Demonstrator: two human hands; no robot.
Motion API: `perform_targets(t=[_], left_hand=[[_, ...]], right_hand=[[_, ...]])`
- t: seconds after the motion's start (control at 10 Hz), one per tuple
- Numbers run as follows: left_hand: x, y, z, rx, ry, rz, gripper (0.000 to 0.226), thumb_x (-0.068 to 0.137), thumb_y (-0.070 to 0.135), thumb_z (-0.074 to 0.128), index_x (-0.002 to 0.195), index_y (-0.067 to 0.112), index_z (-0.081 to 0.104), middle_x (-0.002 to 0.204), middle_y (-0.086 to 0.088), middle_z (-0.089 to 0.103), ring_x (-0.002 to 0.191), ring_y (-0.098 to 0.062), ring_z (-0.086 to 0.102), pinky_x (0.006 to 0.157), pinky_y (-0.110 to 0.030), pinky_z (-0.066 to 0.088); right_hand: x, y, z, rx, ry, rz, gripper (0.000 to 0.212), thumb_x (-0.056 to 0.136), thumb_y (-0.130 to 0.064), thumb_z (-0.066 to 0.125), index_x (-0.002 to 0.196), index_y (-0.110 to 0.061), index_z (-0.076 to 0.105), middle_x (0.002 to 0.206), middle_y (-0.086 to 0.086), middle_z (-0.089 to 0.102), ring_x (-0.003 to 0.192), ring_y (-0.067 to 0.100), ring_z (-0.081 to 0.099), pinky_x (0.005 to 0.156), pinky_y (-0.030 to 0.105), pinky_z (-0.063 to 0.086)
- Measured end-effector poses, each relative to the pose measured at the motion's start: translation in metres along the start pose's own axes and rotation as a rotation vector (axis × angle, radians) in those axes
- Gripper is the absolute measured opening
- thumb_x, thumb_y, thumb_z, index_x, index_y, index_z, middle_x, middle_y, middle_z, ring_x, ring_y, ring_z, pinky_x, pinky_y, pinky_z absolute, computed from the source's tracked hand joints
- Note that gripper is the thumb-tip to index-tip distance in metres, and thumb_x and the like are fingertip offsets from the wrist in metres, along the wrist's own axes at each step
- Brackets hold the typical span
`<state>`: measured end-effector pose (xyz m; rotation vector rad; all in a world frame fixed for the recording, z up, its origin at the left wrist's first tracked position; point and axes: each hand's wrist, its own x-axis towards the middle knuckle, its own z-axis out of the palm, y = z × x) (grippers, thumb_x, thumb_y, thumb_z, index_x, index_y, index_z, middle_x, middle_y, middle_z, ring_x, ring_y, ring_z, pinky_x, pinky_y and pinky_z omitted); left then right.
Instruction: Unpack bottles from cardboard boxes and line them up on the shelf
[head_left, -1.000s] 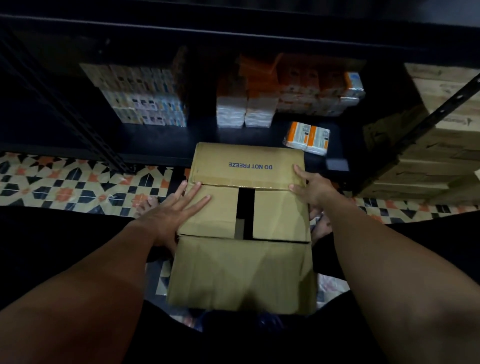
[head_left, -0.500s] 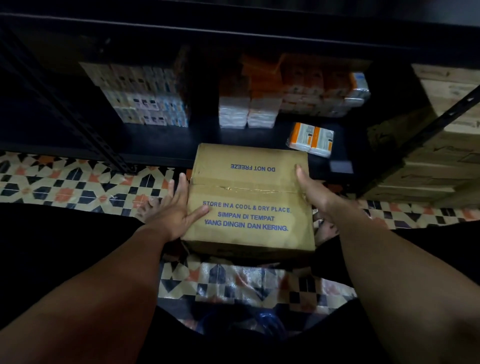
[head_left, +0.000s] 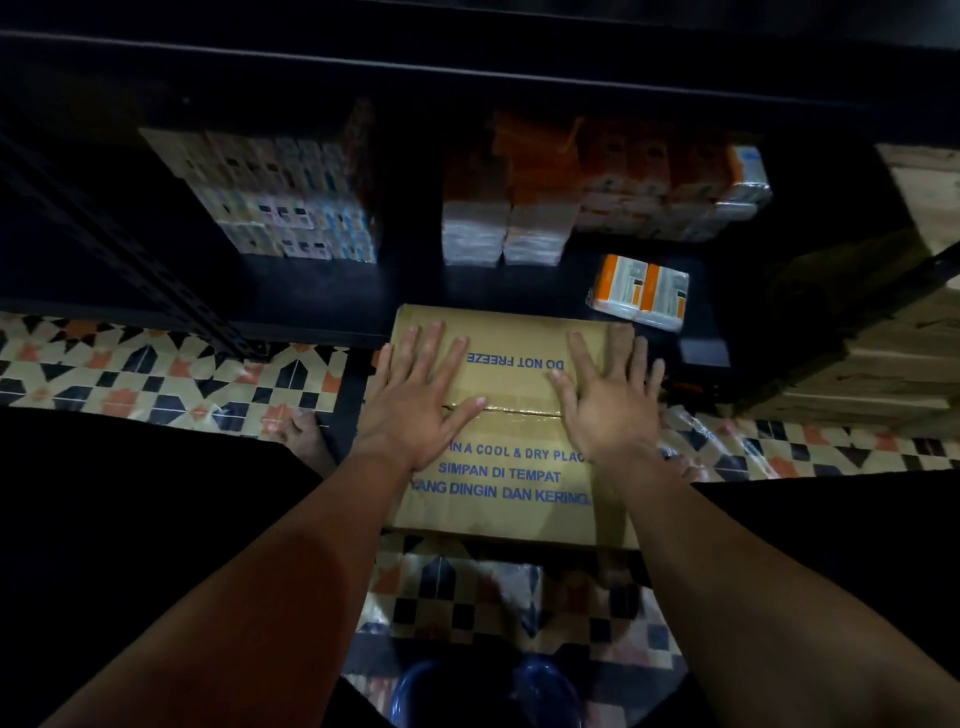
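Box: your taped cardboard box (head_left: 519, 467) sits on the tiled floor (head_left: 130, 374), against the shelf (head_left: 322, 306).
Left hand (head_left: 415, 400): flat on top, fingers straight.
Right hand (head_left: 610, 400): likewise flat, gripping nothing.

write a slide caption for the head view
Both hands, left hand and right hand, press flat on a taped cardboard box before the dark shelf.

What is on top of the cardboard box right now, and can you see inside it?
Both hands lie flat on the cardboard box: left hand and right hand, fingers spread across the taped seam. The flaps are closed, so its contents are hidden.
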<state>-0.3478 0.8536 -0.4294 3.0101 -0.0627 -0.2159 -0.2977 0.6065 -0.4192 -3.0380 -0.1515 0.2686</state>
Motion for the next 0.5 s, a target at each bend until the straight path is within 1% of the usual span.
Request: perform_targets(t=[0.1, 0.2, 0.3, 0.4, 0.5], left_hand=[[0.013, 0.005, -0.002, 0.022, 0.012, -0.031, 0.084, 0.091, 0.084, -0.002, 0.159, 0.038, -0.020, 0.168, 0.000, -0.025, 0.154, -0.024, -0.028, 0.127, -0.051, -0.008], [0.023, 0.007, -0.001, 0.045, 0.025, -0.043, 0.086, 0.090, 0.086, -0.002, 0.158, 0.037, -0.022, 0.167, -0.001, -0.029, 0.154, -0.026, -0.027, 0.126, -0.053, -0.007], [0.024, 0.007, -0.003, 0.043, 0.010, -0.055, 0.087, 0.090, 0.086, -0.001, 0.159, 0.037, -0.019, 0.168, -0.002, -0.028, 0.155, -0.026, -0.025, 0.126, -0.052, -0.007], [0.025, 0.008, -0.008, 0.042, -0.049, -0.038, 0.090, 0.087, 0.089, 0.001, 0.160, 0.038, -0.016, 0.169, -0.002, -0.024, 0.155, -0.027, -0.023, 0.126, -0.052, -0.009], [0.035, 0.005, -0.040, 0.024, -0.069, 0.006, 0.094, 0.085, 0.090, -0.001, 0.163, 0.037, -0.003, 0.172, -0.007, -0.006, 0.158, -0.031, -0.009, 0.126, -0.049, -0.010]], right_hand=[[0.009, -0.003, 0.004, -0.068, 0.043, -0.047, 0.069, 0.099, -0.067, -0.007, 0.161, -0.036, -0.005, 0.168, 0.015, -0.011, 0.154, 0.031, -0.020, 0.124, 0.053, -0.010], [0.014, -0.003, 0.005, -0.033, 0.042, -0.076, 0.066, 0.102, -0.064, -0.001, 0.161, -0.035, -0.008, 0.168, 0.014, -0.014, 0.154, 0.030, -0.019, 0.126, 0.048, -0.008], [0.015, -0.003, 0.000, -0.027, 0.007, -0.080, 0.065, 0.103, -0.064, 0.001, 0.160, -0.036, -0.010, 0.168, 0.013, -0.017, 0.154, 0.030, -0.020, 0.126, 0.045, -0.009], [0.015, -0.003, -0.005, -0.017, -0.038, -0.093, 0.065, 0.103, -0.063, 0.004, 0.161, -0.036, -0.008, 0.168, 0.013, -0.015, 0.155, 0.031, -0.018, 0.126, 0.045, -0.008], [0.025, -0.006, -0.032, 0.185, -0.108, -0.080, 0.060, 0.105, -0.059, 0.020, 0.157, -0.032, 0.030, 0.164, 0.018, 0.023, 0.153, 0.036, 0.014, 0.125, 0.047, 0.011]])
